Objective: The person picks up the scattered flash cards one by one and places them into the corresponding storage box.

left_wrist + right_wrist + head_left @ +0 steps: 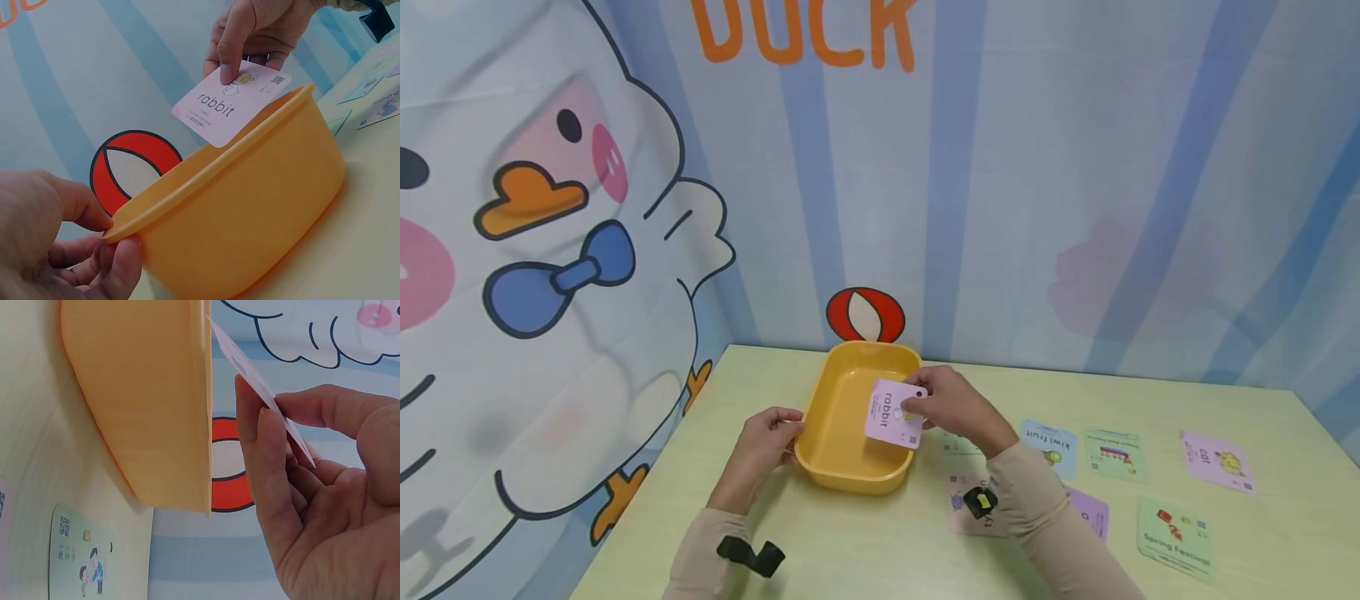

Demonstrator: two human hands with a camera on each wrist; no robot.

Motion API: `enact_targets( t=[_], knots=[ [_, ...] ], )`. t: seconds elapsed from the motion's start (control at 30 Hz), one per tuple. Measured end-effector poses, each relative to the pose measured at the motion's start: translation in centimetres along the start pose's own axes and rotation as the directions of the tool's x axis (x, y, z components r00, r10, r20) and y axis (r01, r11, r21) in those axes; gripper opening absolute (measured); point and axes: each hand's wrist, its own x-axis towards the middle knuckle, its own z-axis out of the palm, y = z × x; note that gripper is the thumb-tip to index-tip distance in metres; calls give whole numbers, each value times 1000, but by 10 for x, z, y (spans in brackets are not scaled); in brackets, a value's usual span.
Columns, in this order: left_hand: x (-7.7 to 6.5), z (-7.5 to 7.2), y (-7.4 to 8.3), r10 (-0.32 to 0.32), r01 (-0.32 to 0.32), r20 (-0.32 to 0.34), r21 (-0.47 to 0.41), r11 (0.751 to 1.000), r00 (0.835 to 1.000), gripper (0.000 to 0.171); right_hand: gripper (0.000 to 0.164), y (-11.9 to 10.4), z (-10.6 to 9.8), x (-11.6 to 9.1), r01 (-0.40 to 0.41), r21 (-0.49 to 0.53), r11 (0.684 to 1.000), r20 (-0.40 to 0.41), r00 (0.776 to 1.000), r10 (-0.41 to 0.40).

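Observation:
My right hand pinches a pink "rabbit" flashcard between thumb and fingers, above the right side of a yellow plastic basin. In the left wrist view the card tilts over the basin's far rim, its printed face showing. Seen edge-on in the right wrist view, the card sits between the thumb and the fingertips. The basin's left rim is pinched by my left hand, thumb and fingers on either side of it, as the left wrist view shows. No cards show on the visible basin floor.
Several flashcards lie on the table right of the basin: "kiwi fruit", "cat", "Spring Festival", a green one and a purple one. My right forearm partly covers a pink card. A printed curtain stands behind the table.

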Motion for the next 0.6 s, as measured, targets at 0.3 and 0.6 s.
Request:
enact_targets(
  t=[0.3,0.6],
  knots=[
    [1,-1,0,-6,6,6,-3,1000,1000,25,20,-1,6,3,24,11,1000,16,1000,-24],
    [0,-1,0,-7,7,5,-6,1000,1000,25,20,-3,13,6,27,2,1000,19,999,-27]
  ],
)
